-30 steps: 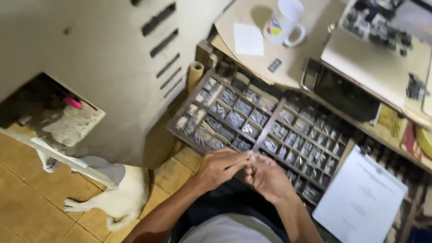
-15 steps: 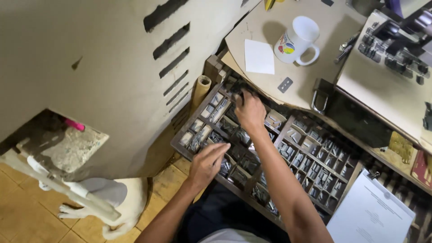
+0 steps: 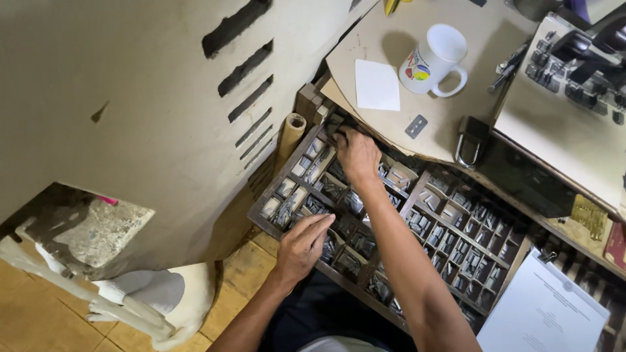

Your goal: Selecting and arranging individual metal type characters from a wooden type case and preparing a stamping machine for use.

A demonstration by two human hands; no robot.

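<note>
A wooden tray [image 3: 279, 177] of many small compartments holds grey metal type pieces [image 3: 456, 234]. My right hand [image 3: 355, 155] reaches into the far left compartments, its fingertips down among the pieces and partly under the edge of a brown board [image 3: 450, 111]. My left hand [image 3: 302, 244] lies palm down on the tray's near edge, fingers stretched over a compartment. Nothing shows in it.
On the brown board stand a white mug [image 3: 433, 62], a white paper square [image 3: 377, 85], a small metal plate [image 3: 416, 126] and a padlock [image 3: 471, 140]. A printed sheet [image 3: 548, 313] lies at the lower right. A cardboard roll [image 3: 290, 133] leans by the tray. A white animal [image 3: 176, 300] lies on the floor tiles.
My hands were together over the tray's near side. The right hand has since reached out to the far left compartments, and the left has settled on the near edge.
</note>
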